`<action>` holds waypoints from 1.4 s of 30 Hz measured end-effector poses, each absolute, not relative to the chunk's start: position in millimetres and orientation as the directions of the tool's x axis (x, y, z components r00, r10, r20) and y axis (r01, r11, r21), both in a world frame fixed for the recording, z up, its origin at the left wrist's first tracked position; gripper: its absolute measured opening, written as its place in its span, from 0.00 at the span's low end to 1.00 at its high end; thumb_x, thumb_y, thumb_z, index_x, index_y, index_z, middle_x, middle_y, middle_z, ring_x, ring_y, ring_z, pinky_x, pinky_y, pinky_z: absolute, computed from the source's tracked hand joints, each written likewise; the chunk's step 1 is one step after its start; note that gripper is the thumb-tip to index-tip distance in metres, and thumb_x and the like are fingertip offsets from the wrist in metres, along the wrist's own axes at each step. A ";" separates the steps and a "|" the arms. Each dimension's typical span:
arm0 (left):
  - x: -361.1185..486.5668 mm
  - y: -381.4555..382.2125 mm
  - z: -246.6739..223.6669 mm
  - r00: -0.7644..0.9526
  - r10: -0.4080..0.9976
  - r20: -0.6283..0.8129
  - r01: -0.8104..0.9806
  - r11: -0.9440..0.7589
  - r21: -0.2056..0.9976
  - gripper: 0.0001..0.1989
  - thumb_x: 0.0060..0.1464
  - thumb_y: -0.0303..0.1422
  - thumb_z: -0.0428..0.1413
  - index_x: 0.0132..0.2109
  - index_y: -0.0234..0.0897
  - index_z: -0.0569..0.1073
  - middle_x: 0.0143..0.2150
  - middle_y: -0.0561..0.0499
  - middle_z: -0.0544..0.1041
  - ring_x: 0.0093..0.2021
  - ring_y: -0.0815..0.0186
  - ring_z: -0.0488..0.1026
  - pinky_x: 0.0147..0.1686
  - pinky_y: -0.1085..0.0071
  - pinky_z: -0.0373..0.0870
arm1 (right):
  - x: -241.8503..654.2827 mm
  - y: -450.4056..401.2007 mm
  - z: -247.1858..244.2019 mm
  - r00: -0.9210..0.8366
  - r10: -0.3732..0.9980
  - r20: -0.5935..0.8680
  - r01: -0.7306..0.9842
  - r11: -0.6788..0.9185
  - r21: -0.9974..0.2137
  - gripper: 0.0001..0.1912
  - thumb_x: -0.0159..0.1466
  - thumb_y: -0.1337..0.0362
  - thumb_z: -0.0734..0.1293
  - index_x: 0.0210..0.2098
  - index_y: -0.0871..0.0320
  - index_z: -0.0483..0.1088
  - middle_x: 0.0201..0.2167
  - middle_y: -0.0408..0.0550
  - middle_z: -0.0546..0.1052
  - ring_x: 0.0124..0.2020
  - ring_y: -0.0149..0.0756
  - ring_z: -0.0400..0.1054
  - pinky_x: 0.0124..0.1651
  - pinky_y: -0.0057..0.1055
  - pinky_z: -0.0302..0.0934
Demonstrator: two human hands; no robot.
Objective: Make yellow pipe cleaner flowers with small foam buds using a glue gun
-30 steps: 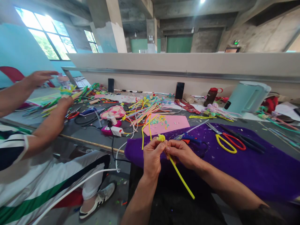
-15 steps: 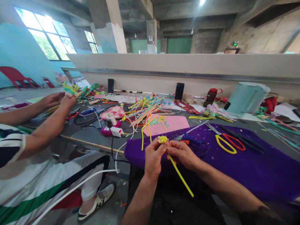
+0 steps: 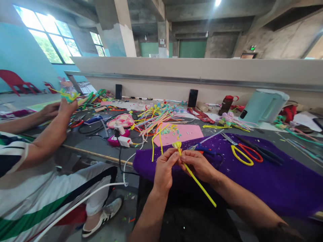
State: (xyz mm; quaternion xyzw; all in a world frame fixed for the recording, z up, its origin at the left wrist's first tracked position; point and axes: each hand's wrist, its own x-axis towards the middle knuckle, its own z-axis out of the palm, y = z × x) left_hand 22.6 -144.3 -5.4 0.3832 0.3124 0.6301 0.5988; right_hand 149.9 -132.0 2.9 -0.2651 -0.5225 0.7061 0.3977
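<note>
A yellow fuzzy stem [image 3: 200,185] with a small yellow flower-like head [image 3: 177,145] is held between my two hands, over the near edge of a purple cloth [image 3: 252,188]. My left hand [image 3: 164,168] pinches it just below the head. Close beside it, my right hand [image 3: 196,164] has its fingers closed on the same stem, whose long free end slants down to the right. Behind my hands, yellow strips [image 3: 153,148] lie across a pink sheet [image 3: 190,132] with small cut pieces on it.
Scissors [image 3: 242,154] and a blue glue gun [image 3: 205,149] lie on the cloth. A power strip [image 3: 118,139] with cables is left of it. Bundled coloured stems [image 3: 161,114], a bottle [image 3: 226,104] and a teal jug [image 3: 263,106] stand further back. At left, another person's hands [image 3: 62,109] hold coloured stems.
The yellow head has risen above my fingertips and shows more of its side. The stem's free end has swung right and slightly up. The other person's hands have moved left.
</note>
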 end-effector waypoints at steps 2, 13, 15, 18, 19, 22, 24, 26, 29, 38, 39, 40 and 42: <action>21.3 -143.4 -5.4 0.014 0.997 0.081 -0.543 -0.060 0.838 0.09 0.44 0.32 0.58 0.35 0.33 0.75 0.28 0.52 0.73 0.25 0.73 0.68 0.27 0.77 0.69 | 150.8 -130.8 2.8 -0.585 0.811 0.026 -0.299 -0.185 -0.936 0.09 0.58 0.62 0.62 0.27 0.63 0.66 0.17 0.40 0.67 0.12 0.21 0.55 0.14 0.19 0.44; 17.8 -142.8 -4.9 0.096 0.995 -0.026 -0.614 0.080 0.785 0.09 0.38 0.29 0.61 0.31 0.30 0.76 0.23 0.52 0.74 0.20 0.74 0.68 0.24 0.78 0.66 | 155.0 -127.1 1.1 -0.728 0.685 -0.015 -0.285 -0.322 -0.903 0.09 0.57 0.63 0.63 0.27 0.65 0.66 0.16 0.42 0.68 0.11 0.22 0.58 0.12 0.19 0.46; 17.4 -143.2 -5.6 0.101 0.995 -0.018 -0.616 0.077 0.784 0.08 0.40 0.29 0.61 0.31 0.30 0.76 0.22 0.52 0.74 0.20 0.74 0.68 0.23 0.78 0.65 | 154.6 -126.8 0.0 -0.731 0.683 -0.017 -0.276 -0.318 -0.907 0.09 0.57 0.63 0.63 0.27 0.65 0.66 0.16 0.42 0.68 0.10 0.22 0.58 0.12 0.19 0.45; 17.4 -144.5 -5.7 0.128 0.992 0.006 -0.626 0.076 0.777 0.06 0.41 0.29 0.60 0.30 0.31 0.75 0.20 0.53 0.73 0.18 0.74 0.67 0.22 0.78 0.64 | 153.7 -126.7 -1.9 -0.735 0.678 -0.009 -0.272 -0.307 -0.912 0.09 0.57 0.63 0.62 0.27 0.65 0.66 0.16 0.42 0.68 0.10 0.22 0.58 0.12 0.19 0.45; 17.5 -145.0 -5.5 0.137 0.991 0.013 -0.628 0.076 0.774 0.05 0.42 0.29 0.59 0.30 0.31 0.75 0.19 0.53 0.72 0.18 0.74 0.67 0.21 0.78 0.64 | 153.4 -126.8 -2.6 -0.736 0.677 -0.003 -0.274 -0.301 -0.913 0.09 0.57 0.63 0.62 0.27 0.65 0.66 0.16 0.42 0.68 0.10 0.22 0.58 0.12 0.20 0.45; 17.8 -146.4 -5.1 0.143 0.989 0.035 -0.636 0.065 0.769 0.04 0.43 0.29 0.59 0.29 0.32 0.73 0.18 0.54 0.72 0.17 0.74 0.66 0.20 0.78 0.64 | 152.8 -127.3 -4.1 -0.736 0.677 0.008 -0.272 -0.285 -0.919 0.09 0.58 0.63 0.61 0.27 0.65 0.65 0.16 0.42 0.68 0.10 0.22 0.57 0.13 0.20 0.45; 17.8 -146.6 -5.6 0.137 0.990 0.045 -0.635 0.053 0.770 0.04 0.43 0.29 0.58 0.28 0.32 0.73 0.18 0.54 0.71 0.17 0.74 0.66 0.20 0.78 0.64 | 152.2 -128.0 -4.4 -0.732 0.682 0.005 -0.261 -0.274 -0.926 0.10 0.58 0.62 0.62 0.27 0.64 0.65 0.16 0.42 0.68 0.10 0.22 0.57 0.13 0.20 0.44; 17.6 -146.2 -7.0 0.131 0.990 0.056 -0.627 0.039 0.778 0.04 0.44 0.30 0.58 0.28 0.32 0.72 0.17 0.54 0.71 0.17 0.74 0.66 0.20 0.78 0.64 | 151.3 -129.0 -4.2 -0.725 0.689 0.000 -0.243 -0.255 -0.936 0.10 0.58 0.61 0.62 0.28 0.64 0.65 0.17 0.41 0.68 0.11 0.21 0.57 0.13 0.20 0.45; 17.8 -144.9 -9.0 0.089 0.994 0.070 -0.620 0.000 0.785 0.05 0.44 0.31 0.58 0.28 0.33 0.72 0.18 0.55 0.70 0.17 0.74 0.65 0.18 0.78 0.62 | 149.1 -131.0 -3.5 -0.687 0.726 0.006 -0.200 -0.181 -0.963 0.11 0.58 0.60 0.62 0.28 0.63 0.65 0.18 0.41 0.68 0.12 0.21 0.56 0.14 0.20 0.46; 18.9 -147.9 -7.6 0.081 0.989 0.121 -0.508 -0.063 0.859 0.08 0.44 0.33 0.58 0.31 0.32 0.73 0.22 0.54 0.70 0.19 0.72 0.67 0.22 0.74 0.64 | 152.8 -130.5 -0.8 -0.552 0.833 0.025 -0.165 -0.080 -0.983 0.12 0.58 0.58 0.64 0.27 0.63 0.65 0.19 0.41 0.68 0.13 0.21 0.58 0.15 0.20 0.43; 18.5 -148.3 -7.6 0.094 0.988 0.123 -0.514 -0.058 0.856 0.08 0.45 0.33 0.57 0.31 0.32 0.73 0.22 0.54 0.70 0.19 0.72 0.68 0.23 0.74 0.65 | 153.7 -129.7 -0.7 -0.566 0.824 0.017 -0.182 -0.105 -0.978 0.11 0.58 0.59 0.63 0.28 0.63 0.66 0.19 0.41 0.69 0.13 0.21 0.58 0.15 0.20 0.43; 18.2 -148.4 -7.7 0.101 0.988 0.121 -0.524 -0.050 0.850 0.08 0.45 0.33 0.57 0.31 0.32 0.73 0.22 0.53 0.70 0.20 0.71 0.68 0.23 0.73 0.66 | 154.3 -128.9 -0.7 -0.579 0.815 0.011 -0.195 -0.126 -0.973 0.11 0.58 0.60 0.63 0.29 0.63 0.66 0.19 0.42 0.69 0.13 0.21 0.58 0.15 0.20 0.43; 17.7 -148.4 -8.0 0.112 0.988 0.111 -0.545 -0.032 0.838 0.08 0.46 0.33 0.57 0.32 0.31 0.74 0.22 0.53 0.70 0.20 0.70 0.69 0.23 0.73 0.66 | 154.8 -127.9 -1.5 -0.605 0.796 0.002 -0.215 -0.162 -0.963 0.11 0.58 0.60 0.63 0.30 0.64 0.67 0.19 0.42 0.69 0.13 0.21 0.58 0.15 0.20 0.43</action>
